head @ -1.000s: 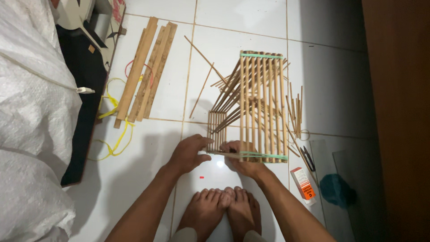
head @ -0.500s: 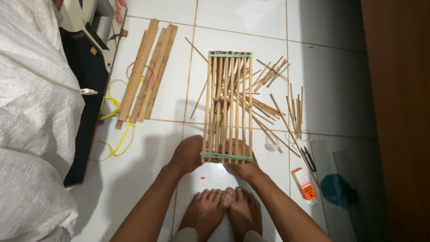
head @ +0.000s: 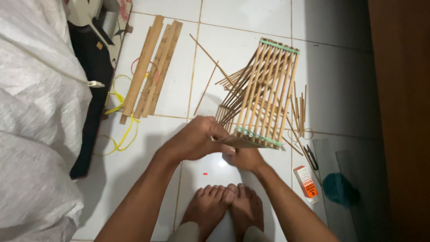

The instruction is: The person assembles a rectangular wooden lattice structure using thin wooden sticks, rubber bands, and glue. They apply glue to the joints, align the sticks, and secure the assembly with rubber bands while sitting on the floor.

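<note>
Hands, left [head: 195, 140] and right [head: 245, 157], grip bamboo cage [head: 264, 92]; right fingers hidden beneath.

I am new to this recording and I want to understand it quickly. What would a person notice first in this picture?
The eye goes first to the cage-like frame of thin bamboo sticks, with green bands at both ends, held tilted above the white tiled floor in the middle. The left hand and the right hand grip its near end. Next come the flat wooden slats lying at the upper left and the white woven sack along the left edge.
</note>
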